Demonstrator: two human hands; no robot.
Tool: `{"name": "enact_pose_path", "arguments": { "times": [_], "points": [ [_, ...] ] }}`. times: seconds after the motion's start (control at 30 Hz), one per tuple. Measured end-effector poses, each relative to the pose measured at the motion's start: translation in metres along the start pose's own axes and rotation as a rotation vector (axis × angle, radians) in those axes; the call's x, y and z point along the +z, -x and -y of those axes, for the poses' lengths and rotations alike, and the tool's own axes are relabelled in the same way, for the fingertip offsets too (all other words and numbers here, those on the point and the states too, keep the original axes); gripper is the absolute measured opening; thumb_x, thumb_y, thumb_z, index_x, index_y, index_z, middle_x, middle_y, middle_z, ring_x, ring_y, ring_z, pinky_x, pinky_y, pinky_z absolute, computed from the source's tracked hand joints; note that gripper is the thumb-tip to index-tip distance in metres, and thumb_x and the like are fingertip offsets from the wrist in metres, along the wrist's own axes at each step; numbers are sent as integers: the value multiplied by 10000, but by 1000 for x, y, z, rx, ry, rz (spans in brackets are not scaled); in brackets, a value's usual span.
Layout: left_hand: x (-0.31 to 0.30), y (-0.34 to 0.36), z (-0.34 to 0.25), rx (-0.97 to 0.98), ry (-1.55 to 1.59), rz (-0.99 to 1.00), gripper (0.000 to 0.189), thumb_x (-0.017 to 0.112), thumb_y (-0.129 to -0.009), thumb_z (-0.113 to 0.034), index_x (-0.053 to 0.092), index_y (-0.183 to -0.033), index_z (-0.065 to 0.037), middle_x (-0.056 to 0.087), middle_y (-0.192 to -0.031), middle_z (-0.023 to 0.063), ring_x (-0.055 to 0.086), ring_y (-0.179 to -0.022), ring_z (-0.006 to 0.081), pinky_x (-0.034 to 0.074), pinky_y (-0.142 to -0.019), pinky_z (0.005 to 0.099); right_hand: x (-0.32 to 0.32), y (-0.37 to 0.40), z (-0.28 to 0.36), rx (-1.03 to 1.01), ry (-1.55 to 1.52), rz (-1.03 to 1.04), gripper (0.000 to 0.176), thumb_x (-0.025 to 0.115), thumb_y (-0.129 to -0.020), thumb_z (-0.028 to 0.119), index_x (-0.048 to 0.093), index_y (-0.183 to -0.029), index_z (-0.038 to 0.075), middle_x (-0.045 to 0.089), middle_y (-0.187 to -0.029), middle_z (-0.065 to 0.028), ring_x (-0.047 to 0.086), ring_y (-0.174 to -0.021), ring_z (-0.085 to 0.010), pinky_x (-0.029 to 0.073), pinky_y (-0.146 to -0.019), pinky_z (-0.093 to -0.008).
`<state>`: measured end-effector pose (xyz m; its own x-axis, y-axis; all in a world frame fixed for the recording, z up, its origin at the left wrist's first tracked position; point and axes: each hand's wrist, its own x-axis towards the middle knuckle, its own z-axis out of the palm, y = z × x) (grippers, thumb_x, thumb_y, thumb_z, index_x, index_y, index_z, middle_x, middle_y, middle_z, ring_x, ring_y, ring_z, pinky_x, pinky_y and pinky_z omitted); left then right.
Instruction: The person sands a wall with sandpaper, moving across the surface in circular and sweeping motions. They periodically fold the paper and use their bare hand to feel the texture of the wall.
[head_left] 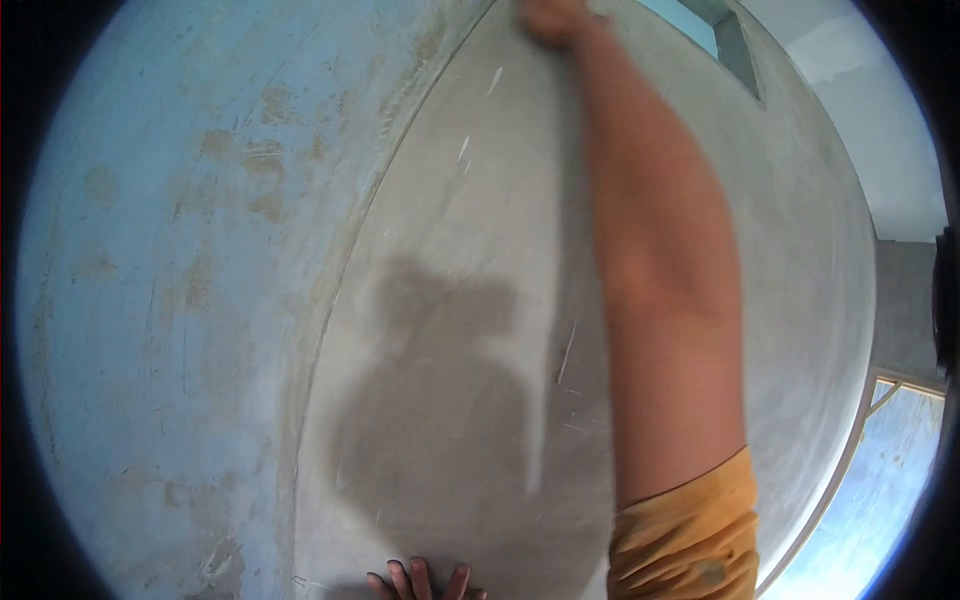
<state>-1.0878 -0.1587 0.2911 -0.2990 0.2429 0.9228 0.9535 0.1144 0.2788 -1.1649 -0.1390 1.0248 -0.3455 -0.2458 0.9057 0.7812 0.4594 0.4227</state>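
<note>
My right arm, in an orange-brown sleeve [690,530], reaches up along a grey plastered wall [480,230]. At the top edge of the view my right hand [555,20] is against or close to this wall, blurred and partly cut off; whether it holds anything cannot be made out. Low in the view, my left hand [425,582] shows only its fingers, spread on the grey wall with nothing visible in them. Several short white marks show on the grey surface, and a dark shadow of a head and body falls across it.
On the left stands a blue wall [150,300] with brown stained patches, meeting the grey wall along a corner line. A recessed opening [738,55] is at the upper right. A bright framed opening [860,500] stands at the lower right.
</note>
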Motion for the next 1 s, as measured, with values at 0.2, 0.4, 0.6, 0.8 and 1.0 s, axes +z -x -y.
{"name": "enact_pose_path", "arguments": {
  "times": [0.2,0.4,0.6,0.8,1.0],
  "points": [
    [-15,-1,9,-71,104,202,559,592,-917,-555,593,-1368,-225,375,-1514,222,248,-1397,561,65,-1065,810,-9,9,-34,96,15,77,599,254,-1017,463,414,-1496,139,369,-1575,-116,314,-1449,-388,176,-1192,-579],
    [-22,-3,12,-69,158,274,559,578,-933,-541,565,-1401,-237,423,-1494,207,313,-1373,547,60,-1071,804,-9,-2,-40,401,40,23,614,258,-1018,508,306,-1565,235,194,-1658,-7,158,-1518,-363,70,-1187,-646],
    [-29,-7,19,-79,155,332,577,620,-909,-500,534,-1423,-251,457,-1469,217,364,-1349,526,165,-1077,763,-27,63,35,-57,-47,28,526,272,-1037,391,387,-1522,223,273,-1616,-142,240,-1483,-382,150,-1196,-593],
    [-14,10,28,105,4,80,451,689,-848,-336,614,-1283,-244,317,-1537,214,183,-1454,451,90,-1125,678,-26,284,81,-684,-100,36,442,408,-1010,411,513,-1436,353,325,-1609,-25,267,-1486,-349,130,-1214,-593],
    [-21,74,81,48,118,89,514,705,-759,-269,644,-1268,-237,439,-1463,190,362,-1386,415,284,-1099,606,-7,289,64,-738,35,70,435,418,-1011,373,489,-1440,382,445,-1535,3,305,-1476,-299,170,-1202,-597]
  ]
}}
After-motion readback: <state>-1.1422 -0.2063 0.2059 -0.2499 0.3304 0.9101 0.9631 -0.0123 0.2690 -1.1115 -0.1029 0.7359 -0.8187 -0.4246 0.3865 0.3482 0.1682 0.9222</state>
